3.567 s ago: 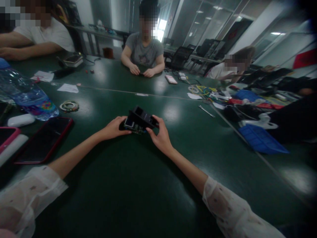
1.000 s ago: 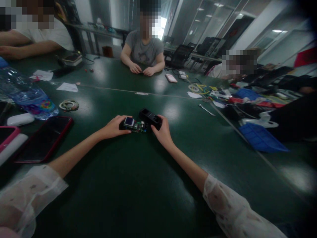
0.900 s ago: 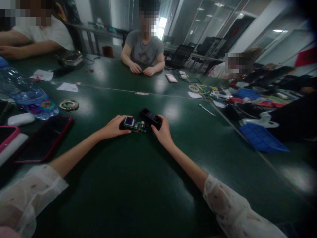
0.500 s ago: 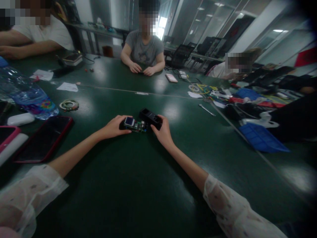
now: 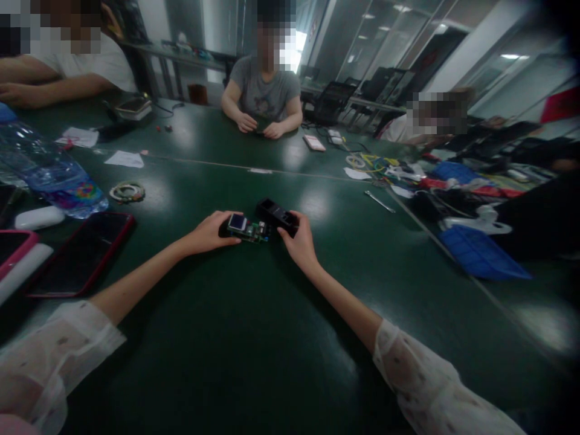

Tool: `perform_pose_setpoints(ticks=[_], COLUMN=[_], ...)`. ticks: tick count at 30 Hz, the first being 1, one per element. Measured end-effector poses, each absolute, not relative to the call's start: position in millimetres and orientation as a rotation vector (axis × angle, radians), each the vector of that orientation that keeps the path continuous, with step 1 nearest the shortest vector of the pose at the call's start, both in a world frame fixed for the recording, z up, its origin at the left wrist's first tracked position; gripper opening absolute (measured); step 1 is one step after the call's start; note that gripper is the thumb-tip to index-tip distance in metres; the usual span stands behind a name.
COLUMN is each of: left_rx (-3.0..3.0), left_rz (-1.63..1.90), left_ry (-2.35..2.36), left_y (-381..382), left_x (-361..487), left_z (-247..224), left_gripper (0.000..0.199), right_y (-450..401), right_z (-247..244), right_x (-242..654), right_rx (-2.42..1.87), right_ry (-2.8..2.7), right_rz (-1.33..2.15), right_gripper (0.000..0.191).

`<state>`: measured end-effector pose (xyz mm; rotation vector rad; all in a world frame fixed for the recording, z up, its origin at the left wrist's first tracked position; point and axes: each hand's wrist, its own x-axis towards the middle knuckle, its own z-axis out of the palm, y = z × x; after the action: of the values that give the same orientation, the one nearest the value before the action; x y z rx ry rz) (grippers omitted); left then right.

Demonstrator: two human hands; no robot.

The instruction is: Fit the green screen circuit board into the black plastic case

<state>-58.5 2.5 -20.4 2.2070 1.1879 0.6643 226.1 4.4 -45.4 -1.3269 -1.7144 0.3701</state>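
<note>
Between thumb and fingers, my left hand (image 5: pixel 212 232) grips a small circuit board (image 5: pixel 250 228) with a little square screen at its left end. Dark casing seems to sit under the board, partly hidden by my fingers. My right hand (image 5: pixel 298 238) holds the right end of a black plastic cover (image 5: pixel 274 212) that has openings in it. The cover lies just beyond and to the right of the board, close to it; whether the two touch I cannot tell. Both pieces are on or just above the green table (image 5: pixel 226 338).
On the left are a large water bottle (image 5: pixel 54 175), a phone (image 5: pixel 84 254), a white case (image 5: pixel 40 217) and a coiled bracelet (image 5: pixel 127 192). To the right lie a wrench (image 5: pixel 379 201), a blue tray (image 5: pixel 483 251) and tangled cables (image 5: pixel 371 163). A person (image 5: pixel 265 90) sits opposite; others sit nearby.
</note>
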Motion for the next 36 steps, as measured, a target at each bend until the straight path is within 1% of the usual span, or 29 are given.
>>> perform_pose_setpoints(ticks=[6,12,17,21,29,31,34,36], left_rx=[2.197,2.194,2.171,2.204,2.227,2.198,2.144,2.135], left_rz=[0.659,0.655,0.655,0.668,0.702,0.747,0.819,0.806], left_ry=[1.183,1.175,1.218,1.222,1.196,1.173,1.124,1.108], left_y=[3,2,1,4,5,5,5,4], left_x=[-59,-59,-58,-58,-58,-58,-57,-57], left_z=[-20,-19,-20,-23,-27,-28,-29,-28], left_gripper=[0.069,0.070,0.071,0.068,0.065,0.076,0.105,0.111], right_y=[-2,-15,-26,-29,-28,-27,-24,-22], right_z=[-39,-27,-17,-15,-15,-16,-20,-22], right_x=[224,218,213,211,210,209,208,207], right_rx=[-1.297,-1.186,-1.136,-1.074,-1.038,-1.022,-0.992,-0.980], right_ry=[-1.623,-1.657,-1.796,-1.934,-2.021,-2.077,-2.215,-2.291], right_rz=[0.378,0.288,0.250,0.290,0.322,0.361,0.416,0.419], right_gripper=[0.047,0.051,0.055,0.056,0.056,0.057,0.059,0.061])
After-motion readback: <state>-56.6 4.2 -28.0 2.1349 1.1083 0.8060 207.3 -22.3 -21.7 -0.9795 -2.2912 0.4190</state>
